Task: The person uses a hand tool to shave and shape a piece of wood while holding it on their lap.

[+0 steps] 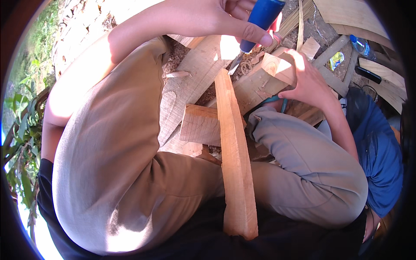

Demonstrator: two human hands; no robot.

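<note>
My left hand (249, 26) is closed round the blue handle of a chisel (262, 19), its blade pointing down. The blade's tip meets, or sits just beside, the far end of a long squared piece of wood (236, 143). That piece runs between my legs up to my black shirt and crosses a short wood block (201, 125). To the right, my right hand (310, 82) is bent round a pale wooden block (279, 69), thumb on the near side and fingers on the far side. Part of its grip is hidden.
Wide planks (190, 78) and curled shavings (247, 66) lie under and around the work. At the far right are a plastic bottle (363, 47), a black phone-like object (368, 74) and blue cloth (377, 151). Green plants (26, 117) grow at the left.
</note>
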